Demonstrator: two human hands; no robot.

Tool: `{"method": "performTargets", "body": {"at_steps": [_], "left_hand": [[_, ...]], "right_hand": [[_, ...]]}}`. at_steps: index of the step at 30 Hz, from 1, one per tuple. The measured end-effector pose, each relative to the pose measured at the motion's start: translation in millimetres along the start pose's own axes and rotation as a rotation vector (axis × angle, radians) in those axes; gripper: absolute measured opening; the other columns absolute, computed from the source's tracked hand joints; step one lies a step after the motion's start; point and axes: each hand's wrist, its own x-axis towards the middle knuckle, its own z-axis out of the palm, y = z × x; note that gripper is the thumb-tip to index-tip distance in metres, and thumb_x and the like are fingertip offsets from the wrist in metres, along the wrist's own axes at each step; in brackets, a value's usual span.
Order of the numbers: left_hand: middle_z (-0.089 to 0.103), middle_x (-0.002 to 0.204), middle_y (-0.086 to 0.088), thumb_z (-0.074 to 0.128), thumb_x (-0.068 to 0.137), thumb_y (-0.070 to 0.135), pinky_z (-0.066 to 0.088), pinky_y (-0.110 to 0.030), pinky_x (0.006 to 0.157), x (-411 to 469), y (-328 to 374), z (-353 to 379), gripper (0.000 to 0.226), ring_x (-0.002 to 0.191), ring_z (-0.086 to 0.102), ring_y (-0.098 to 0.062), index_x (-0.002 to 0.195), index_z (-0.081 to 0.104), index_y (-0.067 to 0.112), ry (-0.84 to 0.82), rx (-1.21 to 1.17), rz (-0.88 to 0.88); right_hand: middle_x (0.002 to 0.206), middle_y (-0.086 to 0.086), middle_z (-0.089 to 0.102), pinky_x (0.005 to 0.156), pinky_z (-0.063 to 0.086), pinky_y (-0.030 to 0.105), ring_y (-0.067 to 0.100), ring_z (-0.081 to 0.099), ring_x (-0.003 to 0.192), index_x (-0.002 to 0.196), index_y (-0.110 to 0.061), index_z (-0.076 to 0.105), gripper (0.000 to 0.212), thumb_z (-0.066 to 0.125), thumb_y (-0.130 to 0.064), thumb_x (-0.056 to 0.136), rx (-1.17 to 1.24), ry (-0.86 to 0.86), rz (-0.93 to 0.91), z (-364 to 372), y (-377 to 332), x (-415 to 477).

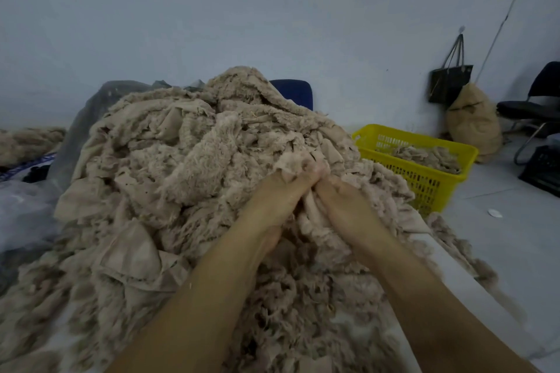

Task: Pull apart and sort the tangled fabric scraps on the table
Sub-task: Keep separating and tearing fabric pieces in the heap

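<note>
The left forearm (194, 297) and right forearm (430, 306) are reaching away from the camera over the near edge of the table (438, 251), which is carrying a high pile of tangled beige scraps (181, 160). The left hand (272, 194) and right hand (345, 206) are meeting knuckle to knuckle on the right slope of the pile. Both are clenching, fingers curled in, on one fleece scrap (298, 160), whose loose flap is sticking up just beyond the fingertips. With the grips side by side and touching, the tear probably has to run sideways, each hand drawing towards its own side of the table. The yellow basket (424, 179), already holding a few scraps, is standing off the table's right edge, nearer the right hand, so that hand seems better placed to drop the freed piece.
</note>
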Motion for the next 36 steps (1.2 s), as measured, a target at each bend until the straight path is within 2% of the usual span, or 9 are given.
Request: {"method": "performTargets", "body": {"at_steps": [4, 7, 10, 13, 14, 17, 23, 30, 36], "left_hand": [[0.073, 0.065, -0.001, 0.057, 0.100, 0.035, 0.054, -0.023, 0.046, 14.5, 0.2, -16.5, 0.022, 0.055, 0.070, -0.012, 0.093, 0.070, 0.018, 0.362, -0.275, 0.034], [0.050, 0.044, 0.003, 0.052, 0.103, 0.036, 0.033, -0.014, 0.033, 20.7, 3.5, -44.7, 0.035, 0.031, 0.043, -0.006, 0.076, 0.065, 0.018, 0.461, -0.478, -0.038], [0.059, 0.054, 0.006, 0.045, 0.094, 0.064, 0.039, -0.019, 0.040, 16.0, 0.1, -48.8, 0.059, 0.044, 0.050, -0.006, 0.064, 0.076, 0.024, 0.185, -0.236, -0.039], [0.076, 0.086, 0.005, 0.058, 0.069, 0.082, 0.060, -0.028, 0.053, 0.0, -2.8, -27.5, 0.072, 0.074, 0.071, -0.008, 0.115, 0.072, 0.028, -0.212, -0.024, -0.111], [0.077, 0.089, 0.001, 0.068, 0.068, 0.074, 0.029, -0.017, 0.068, -0.4, -5.6, -23.1, 0.073, 0.076, 0.071, -0.004, 0.118, 0.070, 0.021, -0.240, -0.055, -0.140], [0.067, 0.060, 0.004, 0.071, 0.086, 0.037, 0.039, -0.016, 0.039, 2.4, -10.2, -17.4, 0.023, 0.046, 0.060, -0.004, 0.087, 0.073, 0.015, -0.082, -0.207, -0.080], [0.036, 0.050, 0.007, 0.050, 0.102, 0.021, 0.016, -0.017, 0.033, 22.9, -10.2, -56.0, 0.034, 0.034, 0.027, -0.004, 0.068, 0.046, 0.018, 0.356, -0.548, -0.037], [0.051, 0.056, 0.007, 0.069, 0.070, 0.069, 0.029, -0.019, 0.035, 1.4, -11.3, -8.7, 0.060, 0.040, 0.032, -0.006, 0.101, 0.074, 0.018, -0.112, -0.203, -0.097], [0.037, 0.043, 0.005, 0.062, 0.095, 0.019, 0.021, -0.016, 0.034, 4.7, -12.3, 2.3, 0.040, 0.033, 0.027, -0.004, 0.057, 0.056, 0.016, 0.003, -0.348, -0.158]], "right_hand": [[0.084, -0.003, 0.074, 0.074, 0.049, 0.038, 0.002, 0.069, 0.071, 0.104, -0.020, 0.070, 0.041, 0.046, -0.052, 0.099, 0.012, -0.026, 0.033, 2.6, 6.2, -8.7], [0.074, -0.028, 0.071, 0.053, 0.049, 0.010, -0.013, 0.065, 0.069, 0.079, -0.042, 0.072, 0.034, 0.046, -0.050, 0.100, 0.150, 0.111, -0.003, -14.4, 7.7, -6.6], [0.081, -0.025, 0.073, 0.056, 0.053, 0.012, -0.008, 0.068, 0.074, 0.091, -0.038, 0.073, 0.033, 0.044, -0.048, 0.102, 0.207, 0.184, -0.011, -21.4, 0.6, 1.1], [0.100, -0.020, 0.073, 0.074, 0.052, 0.006, -0.012, 0.064, 0.092, 0.121, -0.024, 0.069, 0.039, 0.044, -0.047, 0.102, 0.166, 0.229, -0.063, -13.9, -6.2, 7.4], [0.091, -0.024, 0.071, 0.070, 0.048, 0.002, -0.017, 0.063, 0.086, 0.116, -0.023, 0.071, 0.037, 0.043, -0.045, 0.103, 0.128, 0.245, -0.104, -12.2, -7.0, 9.2], [0.060, -0.022, 0.056, 0.051, 0.037, 0.012, -0.007, 0.050, 0.055, 0.072, -0.024, 0.058, 0.041, 0.041, -0.042, 0.104, -0.025, 0.285, -0.185, -12.2, -5.2, 8.6], [0.090, -0.002, 0.070, 0.067, 0.049, 0.024, 0.001, 0.064, 0.078, 0.086, -0.024, 0.067, 0.039, 0.041, -0.049, 0.102, 0.021, 0.459, -0.161, -35.3, 7.4, 3.3], [0.073, -0.012, 0.060, 0.057, 0.039, 0.006, -0.011, 0.052, 0.061, 0.081, -0.013, 0.060, 0.040, 0.042, -0.040, 0.104, -0.098, 0.359, -0.257, -19.4, -2.4, 8.1], [0.055, -0.020, 0.053, 0.048, 0.035, 0.010, -0.006, 0.048, 0.051, 0.066, -0.026, 0.051, 0.040, 0.044, -0.042, 0.101, -0.133, 0.255, -0.225, -8.2, 0.5, -3.0]]}}
